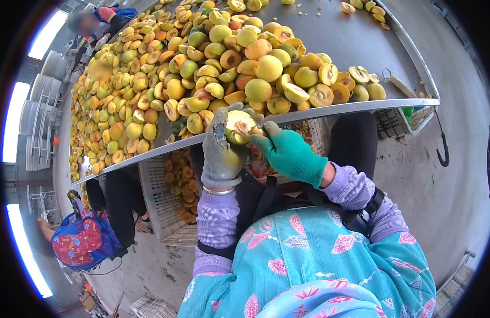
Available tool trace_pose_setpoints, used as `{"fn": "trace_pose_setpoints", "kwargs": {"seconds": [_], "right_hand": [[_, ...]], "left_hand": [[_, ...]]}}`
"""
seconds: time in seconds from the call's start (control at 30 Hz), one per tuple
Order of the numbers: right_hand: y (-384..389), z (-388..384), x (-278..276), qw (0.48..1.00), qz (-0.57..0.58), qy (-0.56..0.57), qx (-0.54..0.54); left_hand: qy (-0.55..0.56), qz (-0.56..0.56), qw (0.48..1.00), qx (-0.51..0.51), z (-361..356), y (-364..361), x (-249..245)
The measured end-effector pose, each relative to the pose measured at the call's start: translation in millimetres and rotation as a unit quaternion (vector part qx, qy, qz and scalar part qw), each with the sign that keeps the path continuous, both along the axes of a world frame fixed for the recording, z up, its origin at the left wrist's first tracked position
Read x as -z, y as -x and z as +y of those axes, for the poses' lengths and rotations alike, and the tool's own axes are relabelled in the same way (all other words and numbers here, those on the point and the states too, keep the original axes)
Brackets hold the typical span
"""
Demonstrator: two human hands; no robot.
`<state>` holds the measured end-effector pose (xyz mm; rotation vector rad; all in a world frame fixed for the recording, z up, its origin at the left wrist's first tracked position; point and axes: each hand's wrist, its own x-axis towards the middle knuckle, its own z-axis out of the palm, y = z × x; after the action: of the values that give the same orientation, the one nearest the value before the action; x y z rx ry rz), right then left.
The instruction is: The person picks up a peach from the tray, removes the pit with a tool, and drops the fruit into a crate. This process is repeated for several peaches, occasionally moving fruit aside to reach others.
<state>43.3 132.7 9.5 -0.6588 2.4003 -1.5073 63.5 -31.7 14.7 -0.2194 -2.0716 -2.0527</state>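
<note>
A grey-gloved hand, my left hand [219, 151], is wrapped around a cut yellow peach [238, 127] just in front of the table's near edge. The peach's pale cut face, with a reddish-brown hollow, is turned up. My right hand [292, 153], in a green glove, has its thumb and fingers pinched together at the right side of that cut face. Something small and brownish shows at those fingertips, but I cannot tell what it is. Past the metal edge, right beyond both hands, lies a heap of halved and whole peaches [269, 69].
The metal table [356, 37] has a raised rim. Under it, by my legs, a white crate [155, 185] holds peach halves. A handled tool [401, 86] lies at the right corner, above a hanging black hook [443, 151]. Two people [83, 238] sit along the left.
</note>
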Motion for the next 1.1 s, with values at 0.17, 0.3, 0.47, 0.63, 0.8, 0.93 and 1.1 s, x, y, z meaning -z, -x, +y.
{"fn": "trace_pose_setpoints", "kwargs": {"seconds": [0.17, 0.3, 0.47, 0.63, 0.8, 0.93, 1.1], "right_hand": [[6.2, -3.0, 1.2, 0.980, -0.168, 0.091, -0.062], [3.7, -3.2, -11.0, 0.931, -0.331, 0.145, -0.041], [7.2, 4.7, -35.3, 0.847, -0.491, 0.182, -0.089], [-7.2, 0.4, -28.9, 0.815, -0.539, 0.195, -0.085], [-3.2, -4.4, -3.3, 0.808, -0.523, 0.255, -0.092], [-22.5, -10.1, 3.9, 0.948, -0.264, 0.177, 0.014], [-15.3, -5.3, 9.6, 0.972, -0.196, 0.128, 0.008]], "left_hand": [[-0.166, -0.061, 0.984, 0.000, -2.0, -3.2, 8.0], [0.000, 0.005, 0.999, -0.040, 1.6, -0.4, 7.9], [-0.076, -0.030, 0.996, -0.032, -0.3, 1.3, 20.3], [-0.157, -0.089, 0.983, -0.030, 0.1, 0.4, 14.9], [0.091, 0.004, 0.992, -0.082, 7.6, 3.1, 2.5], [-0.027, -0.041, 0.997, -0.064, 14.6, 7.1, -14.3], [-0.053, -0.205, 0.972, -0.104, 15.8, 20.2, -6.8]]}}
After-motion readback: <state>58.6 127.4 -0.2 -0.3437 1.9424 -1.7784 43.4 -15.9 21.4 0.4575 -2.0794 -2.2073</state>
